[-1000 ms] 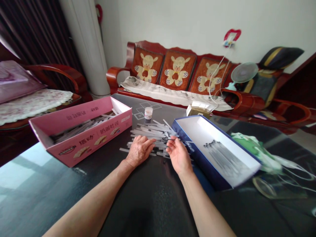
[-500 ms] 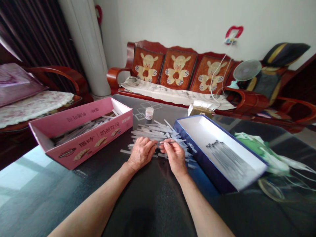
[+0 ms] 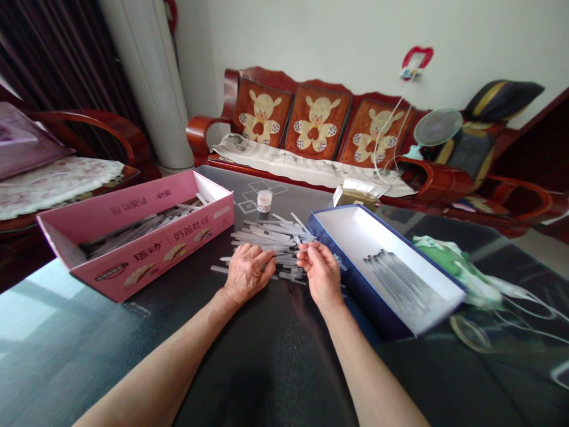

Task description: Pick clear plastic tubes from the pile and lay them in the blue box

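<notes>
Left hand [image 3: 249,273]: fingers curled; cannot tell whether holding. Right hand [image 3: 324,274]: fingertips pinched on small piece [image 3: 303,249]. Plastic sticks [image 3: 265,235]: heaped on table [image 3: 280,362], between pink box [image 3: 171,244] and blue box [image 3: 370,299].

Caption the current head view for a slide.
Left hand and right hand at loose slender tubes, between a pink box and blue box.

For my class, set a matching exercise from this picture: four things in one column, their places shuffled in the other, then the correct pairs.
1. Pink box
2. Blue box
3. Small tub
4. Cushions

A. In a row along the sofa
B. On the table, on the side of the right hand
C. On the table, on the side of the left hand
D. Just beyond the pile of tubes

Pairs: 1-C; 2-B; 3-D; 4-A
</notes>
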A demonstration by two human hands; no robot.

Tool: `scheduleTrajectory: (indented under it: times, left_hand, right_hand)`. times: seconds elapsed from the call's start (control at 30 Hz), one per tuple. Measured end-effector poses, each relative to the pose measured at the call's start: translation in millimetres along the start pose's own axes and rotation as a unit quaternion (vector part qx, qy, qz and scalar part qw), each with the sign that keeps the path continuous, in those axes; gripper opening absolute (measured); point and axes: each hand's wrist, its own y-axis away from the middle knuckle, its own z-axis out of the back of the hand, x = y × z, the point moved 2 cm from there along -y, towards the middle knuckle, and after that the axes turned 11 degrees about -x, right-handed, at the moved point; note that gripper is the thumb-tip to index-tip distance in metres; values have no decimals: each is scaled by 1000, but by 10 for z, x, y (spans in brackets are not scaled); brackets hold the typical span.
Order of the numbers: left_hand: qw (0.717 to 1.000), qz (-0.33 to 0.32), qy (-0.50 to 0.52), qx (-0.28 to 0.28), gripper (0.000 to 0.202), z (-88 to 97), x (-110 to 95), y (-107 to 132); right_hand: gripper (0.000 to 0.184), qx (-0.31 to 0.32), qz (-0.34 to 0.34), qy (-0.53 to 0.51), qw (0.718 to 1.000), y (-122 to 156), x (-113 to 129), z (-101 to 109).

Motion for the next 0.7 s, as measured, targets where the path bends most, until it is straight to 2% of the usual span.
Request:
scheduleTrajectory:
  times: [0.2, 0.27, 0.4, 0.5, 0.57, 0.7]
  left_hand:
    - [998, -38, 42, 16, 33, -40, -5, 19]
    - [998, -43, 48, 20, 35, -50, -2, 23]
    - [997, -43, 67, 23, 35, -60, -3, 31]
    - [995, -44, 82, 27, 34, -64, -12, 38]
    - [995, -41, 86, 29, 34, -68, -12, 42]
    - [996, -36, 77, 18, 35, -71, 8, 47]
  right_hand:
    - [30, -24, -75, -22, 997, 11, -32, -29]
    - [30, -35, -59, 15, 998, 26, -40, -31]
    - [27, -31, 29, 159, 986, 53, -65, -18]
    - [25, 10, 97, 265, 959, 85, -84, -40]
    - [24, 67, 150, 311, 936, 105, -67, -73]
    - [19, 155, 230, 414, 867, 94, 98, -66]
